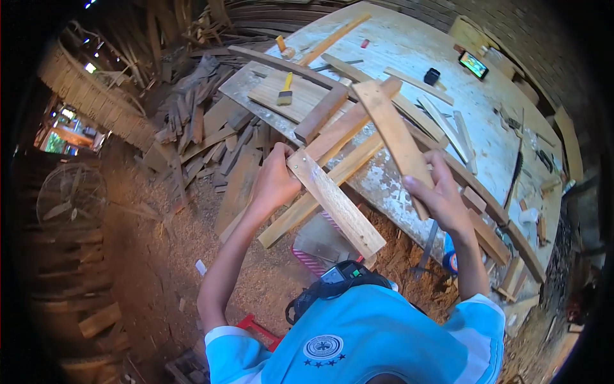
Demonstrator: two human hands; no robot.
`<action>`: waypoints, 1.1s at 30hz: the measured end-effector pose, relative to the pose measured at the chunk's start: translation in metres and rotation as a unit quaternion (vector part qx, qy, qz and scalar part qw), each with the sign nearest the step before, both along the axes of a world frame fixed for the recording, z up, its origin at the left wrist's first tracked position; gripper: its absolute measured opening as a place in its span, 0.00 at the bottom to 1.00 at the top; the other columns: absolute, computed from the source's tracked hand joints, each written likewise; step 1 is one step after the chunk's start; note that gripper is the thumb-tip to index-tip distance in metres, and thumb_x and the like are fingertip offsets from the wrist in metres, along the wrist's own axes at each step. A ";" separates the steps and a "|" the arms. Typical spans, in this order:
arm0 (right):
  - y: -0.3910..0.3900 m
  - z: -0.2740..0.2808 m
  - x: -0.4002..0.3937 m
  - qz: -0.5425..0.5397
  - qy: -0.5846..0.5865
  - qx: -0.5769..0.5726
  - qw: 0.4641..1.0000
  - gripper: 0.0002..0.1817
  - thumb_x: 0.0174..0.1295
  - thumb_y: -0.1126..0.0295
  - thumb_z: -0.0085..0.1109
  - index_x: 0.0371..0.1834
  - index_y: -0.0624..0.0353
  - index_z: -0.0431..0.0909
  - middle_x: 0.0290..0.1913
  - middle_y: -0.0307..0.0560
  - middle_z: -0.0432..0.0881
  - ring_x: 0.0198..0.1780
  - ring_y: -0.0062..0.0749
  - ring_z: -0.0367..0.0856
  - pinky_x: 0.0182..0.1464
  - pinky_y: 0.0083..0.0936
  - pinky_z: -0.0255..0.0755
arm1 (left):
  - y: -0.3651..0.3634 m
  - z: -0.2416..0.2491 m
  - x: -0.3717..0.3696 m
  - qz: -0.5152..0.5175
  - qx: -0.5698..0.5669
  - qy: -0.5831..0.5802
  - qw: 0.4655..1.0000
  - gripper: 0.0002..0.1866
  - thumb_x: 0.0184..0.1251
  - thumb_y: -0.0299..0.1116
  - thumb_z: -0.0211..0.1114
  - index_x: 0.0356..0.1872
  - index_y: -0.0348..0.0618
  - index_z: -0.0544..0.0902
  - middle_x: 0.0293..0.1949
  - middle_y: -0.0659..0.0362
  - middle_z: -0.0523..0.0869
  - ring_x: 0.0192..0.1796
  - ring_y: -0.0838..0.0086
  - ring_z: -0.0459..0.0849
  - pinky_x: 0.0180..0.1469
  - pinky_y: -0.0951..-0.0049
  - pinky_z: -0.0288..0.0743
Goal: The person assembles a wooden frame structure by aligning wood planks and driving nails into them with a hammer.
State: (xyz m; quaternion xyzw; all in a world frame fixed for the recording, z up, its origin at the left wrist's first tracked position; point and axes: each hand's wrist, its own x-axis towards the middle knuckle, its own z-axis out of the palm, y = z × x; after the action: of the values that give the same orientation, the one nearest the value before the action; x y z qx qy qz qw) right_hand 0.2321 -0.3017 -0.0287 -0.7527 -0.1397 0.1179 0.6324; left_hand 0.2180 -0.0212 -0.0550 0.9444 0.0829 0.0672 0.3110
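My left hand (278, 174) is closed on the end of a wooden rail, beside a short cross board (336, 205) that shows small nail heads. The right hand (441, 195) grips a second cross board (394, 134), fingers wrapped round its near part. Both boards lie across two parallel rails, one of which (323, 185) sticks out past the table edge over the floor. A dark wood block (322, 114) lies next to the far part of the frame.
The white-stained table (396, 185) bears a yellow brush (285, 93), a phone (473, 64), a black object (432, 77) and loose wood strips. Scrap wood (192, 128) is heaped at the left. A fan (70, 196) stands at the far left.
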 end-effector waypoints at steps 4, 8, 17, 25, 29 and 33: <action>0.022 -0.002 -0.013 0.105 0.013 -0.111 0.988 0.20 0.61 0.54 0.51 0.38 0.62 0.68 0.31 0.45 0.70 0.36 0.26 0.70 0.40 0.25 0.66 | 0.005 -0.013 0.003 -0.017 0.009 -0.063 0.998 0.24 0.43 0.35 0.71 0.38 0.38 0.68 0.35 0.46 0.79 0.42 0.52 0.78 0.42 0.61 0.70; 0.039 -0.023 -0.017 0.170 0.029 -0.150 0.973 0.16 0.64 0.57 0.45 0.37 0.62 0.68 0.26 0.46 0.71 0.31 0.28 0.70 0.36 0.29 0.65 | 0.008 -0.010 0.001 -0.029 0.008 -0.058 0.998 0.23 0.43 0.34 0.71 0.39 0.39 0.69 0.37 0.48 0.78 0.42 0.52 0.77 0.41 0.60 0.71; 0.063 -0.002 -0.021 0.133 -0.065 -0.249 0.957 0.15 0.58 0.61 0.51 0.32 0.66 0.72 0.24 0.56 0.76 0.29 0.45 0.78 0.33 0.37 0.69 | 0.009 -0.014 0.000 -0.046 0.073 -0.126 0.988 0.21 0.46 0.33 0.69 0.40 0.40 0.70 0.39 0.49 0.75 0.43 0.52 0.77 0.40 0.56 0.71; 0.067 0.001 -0.015 0.140 -0.191 -0.271 0.933 0.15 0.54 0.60 0.55 0.34 0.63 0.76 0.16 0.53 0.74 0.21 0.42 0.75 0.27 0.36 0.67 | 0.008 0.002 -0.001 -0.081 0.137 -0.124 0.979 0.20 0.45 0.30 0.68 0.39 0.39 0.70 0.38 0.47 0.74 0.37 0.47 0.78 0.36 0.53 0.72; 0.070 0.003 -0.015 0.145 -0.203 -0.287 0.925 0.16 0.55 0.59 0.55 0.35 0.63 0.76 0.17 0.55 0.76 0.23 0.43 0.77 0.28 0.37 0.69 | 0.005 0.008 -0.004 -0.089 0.145 -0.110 0.979 0.21 0.43 0.28 0.68 0.39 0.38 0.70 0.39 0.47 0.74 0.35 0.46 0.78 0.36 0.53 0.73; 0.068 0.008 -0.013 0.153 -0.195 -0.283 0.927 0.18 0.54 0.57 0.56 0.37 0.63 0.75 0.18 0.55 0.76 0.24 0.45 0.78 0.29 0.38 0.70 | 0.007 0.003 0.000 -0.091 0.152 -0.108 0.978 0.21 0.42 0.28 0.69 0.40 0.39 0.71 0.39 0.47 0.73 0.35 0.46 0.79 0.36 0.52 0.73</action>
State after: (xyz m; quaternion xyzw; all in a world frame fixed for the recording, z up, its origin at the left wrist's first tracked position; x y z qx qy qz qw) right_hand 0.2190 -0.2332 -0.0206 -0.8780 -0.3348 0.0987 0.3277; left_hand 0.2175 -0.0144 -0.0519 0.9715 -0.0483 0.1516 0.1759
